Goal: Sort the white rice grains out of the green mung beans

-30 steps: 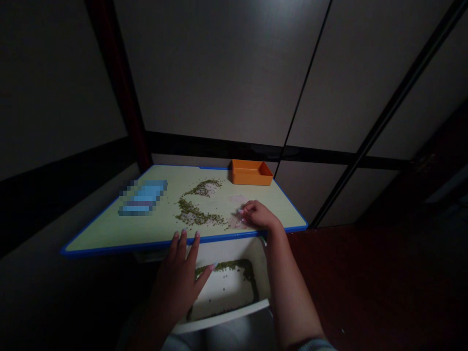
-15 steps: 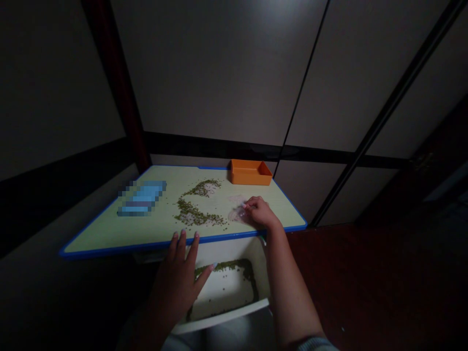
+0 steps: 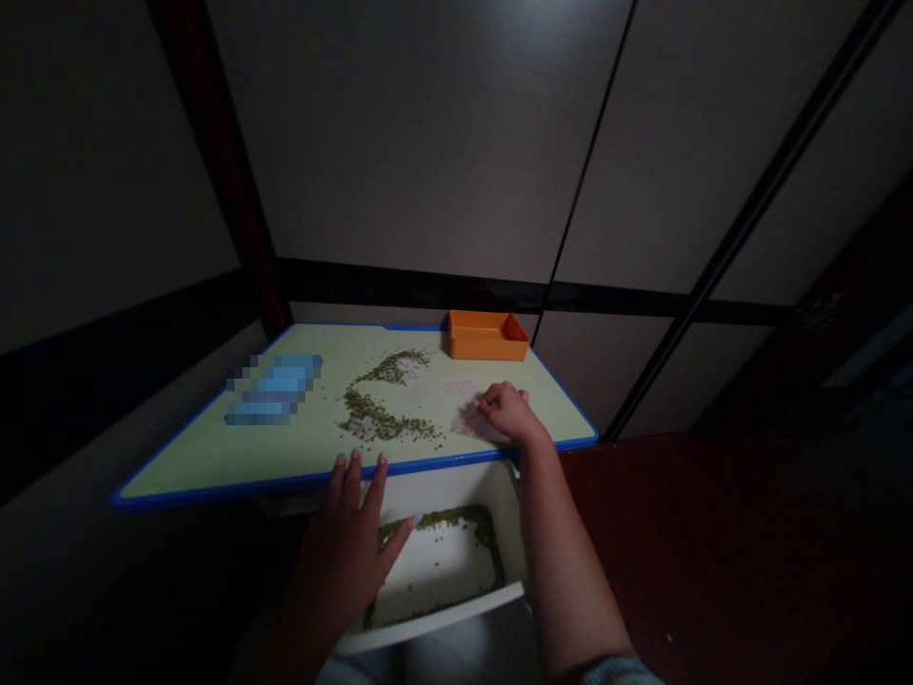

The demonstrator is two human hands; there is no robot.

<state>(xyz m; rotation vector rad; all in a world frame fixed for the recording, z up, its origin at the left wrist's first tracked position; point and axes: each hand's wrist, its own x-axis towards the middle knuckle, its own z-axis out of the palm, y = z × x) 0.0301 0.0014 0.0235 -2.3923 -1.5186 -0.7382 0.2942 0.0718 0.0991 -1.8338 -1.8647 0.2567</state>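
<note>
Small green beans (image 3: 381, 419) lie scattered in a curved heap on a pale green table with a blue rim (image 3: 235, 483). My right hand (image 3: 505, 411) rests on the table to the right of the heap, fingers curled and pinched over a patch of pinkish grains (image 3: 463, 421). What the fingers hold is too small to see. My left hand (image 3: 351, 542) lies flat with fingers spread at the table's near edge, over the left rim of a white tub (image 3: 456, 609). The tub sits below the table edge and has green beans along its bottom edges.
An orange rectangular tray (image 3: 487, 336) stands at the table's far edge. A blurred blue item (image 3: 272, 388) lies on the left part of the table. Dark wall panels rise behind; the floor to the right is dark red.
My right hand has shifted slightly away from the bean heap toward the far right, its fingers curling tighter over the pinkish patch. The left hand has stayed in place.
</note>
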